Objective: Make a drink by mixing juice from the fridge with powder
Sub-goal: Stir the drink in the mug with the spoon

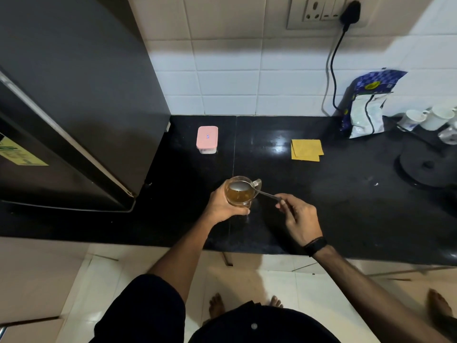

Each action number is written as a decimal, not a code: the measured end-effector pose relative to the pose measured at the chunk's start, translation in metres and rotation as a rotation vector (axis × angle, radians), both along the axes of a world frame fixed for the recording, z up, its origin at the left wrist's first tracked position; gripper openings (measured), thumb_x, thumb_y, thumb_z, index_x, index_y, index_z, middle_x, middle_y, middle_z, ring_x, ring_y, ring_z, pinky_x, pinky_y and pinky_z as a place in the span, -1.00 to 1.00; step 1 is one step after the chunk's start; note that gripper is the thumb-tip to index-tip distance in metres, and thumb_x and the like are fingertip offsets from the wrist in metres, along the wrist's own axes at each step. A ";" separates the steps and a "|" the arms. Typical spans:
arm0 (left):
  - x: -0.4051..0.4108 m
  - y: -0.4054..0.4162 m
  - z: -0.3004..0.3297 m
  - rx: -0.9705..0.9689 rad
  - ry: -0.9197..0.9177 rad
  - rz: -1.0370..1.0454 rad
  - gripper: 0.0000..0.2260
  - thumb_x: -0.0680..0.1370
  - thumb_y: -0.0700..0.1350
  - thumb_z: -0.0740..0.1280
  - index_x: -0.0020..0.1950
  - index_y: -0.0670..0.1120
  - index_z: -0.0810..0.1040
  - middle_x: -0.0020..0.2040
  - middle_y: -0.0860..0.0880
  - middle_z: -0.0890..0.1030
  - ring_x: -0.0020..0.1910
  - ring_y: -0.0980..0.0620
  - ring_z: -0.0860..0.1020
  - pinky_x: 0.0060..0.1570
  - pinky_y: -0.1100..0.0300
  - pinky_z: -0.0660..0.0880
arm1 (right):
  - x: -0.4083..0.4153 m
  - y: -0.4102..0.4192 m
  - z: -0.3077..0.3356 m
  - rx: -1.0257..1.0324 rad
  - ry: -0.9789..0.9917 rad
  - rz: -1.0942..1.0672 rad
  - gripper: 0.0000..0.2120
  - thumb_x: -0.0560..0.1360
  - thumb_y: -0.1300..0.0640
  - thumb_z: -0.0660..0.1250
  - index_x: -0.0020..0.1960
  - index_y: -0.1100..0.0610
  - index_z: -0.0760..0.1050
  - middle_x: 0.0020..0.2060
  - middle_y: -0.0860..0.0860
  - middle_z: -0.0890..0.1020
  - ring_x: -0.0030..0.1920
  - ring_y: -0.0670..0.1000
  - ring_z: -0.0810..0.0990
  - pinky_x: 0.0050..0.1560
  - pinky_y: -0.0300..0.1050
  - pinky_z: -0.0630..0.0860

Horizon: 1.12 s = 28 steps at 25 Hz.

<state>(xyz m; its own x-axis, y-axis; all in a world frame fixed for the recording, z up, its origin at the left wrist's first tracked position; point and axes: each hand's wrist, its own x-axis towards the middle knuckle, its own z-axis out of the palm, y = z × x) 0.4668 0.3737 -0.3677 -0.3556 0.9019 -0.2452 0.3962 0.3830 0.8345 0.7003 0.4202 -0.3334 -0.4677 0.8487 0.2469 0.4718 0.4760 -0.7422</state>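
Left hand wrapped around a clear glass mug, near the front edge of the black surface, just right of the dark fridge. Amber juice inside the mug, filling most of it; handle turned toward the back right. Right hand pinching the handle end of a metal spoon between thumb and fingertips, spoon bowl level over the mug's mouth, shaft slanting down to the right across the rim. Whether the spoon bowl touches the liquid: cannot tell. Black band on the right wrist.

Toward the back edge, close to the fridge side: a small container with a pink lid, closed. Further right, well apart from it: yellow folded cloth lying flat. In the back right corner: a blue and white pouch leaning upright against the tiled wall, white cups beside it at the right edge, a black round base in front of the cups. Black cord running down from a plug in the wall socket to behind the pouch.
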 end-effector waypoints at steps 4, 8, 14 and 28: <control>0.000 0.000 -0.001 -0.008 0.003 0.009 -0.21 0.09 -0.07 0.70 0.28 0.07 0.50 0.13 0.14 0.62 0.16 0.18 0.57 0.20 0.20 0.51 | -0.011 0.012 0.030 0.137 -0.258 0.115 -0.67 0.47 0.35 0.26 0.19 0.11 0.53 -0.06 0.02 0.61 -0.02 0.03 0.58 0.04 -0.03 0.55; 0.001 0.000 -0.001 -0.010 -0.005 -0.002 -0.18 0.09 -0.05 0.69 0.30 0.09 0.49 0.15 0.15 0.61 0.18 0.18 0.56 0.20 0.24 0.46 | -0.052 0.021 0.061 0.312 -0.648 0.271 -0.65 0.52 0.28 0.24 0.30 0.14 0.44 0.08 0.08 0.58 0.11 0.09 0.54 0.09 -0.05 0.49; -0.002 -0.002 -0.001 0.006 -0.020 0.002 -0.19 0.05 -0.01 0.69 0.26 0.12 0.51 0.13 0.14 0.63 0.17 0.16 0.58 0.25 0.12 0.52 | -0.086 0.028 0.081 0.334 -0.924 0.385 -0.76 0.62 0.12 0.16 0.19 0.13 0.53 0.08 0.09 0.60 0.07 0.07 0.59 0.05 -0.05 0.57; 0.001 -0.002 0.007 -0.020 -0.015 -0.007 -0.21 0.15 -0.14 0.69 0.32 0.08 0.46 0.16 0.16 0.57 0.21 0.18 0.51 0.15 0.34 0.37 | -0.084 0.037 0.086 0.255 -0.954 0.445 -0.75 0.61 0.10 0.18 0.21 0.14 0.52 0.12 0.11 0.58 0.08 0.08 0.58 0.04 -0.07 0.56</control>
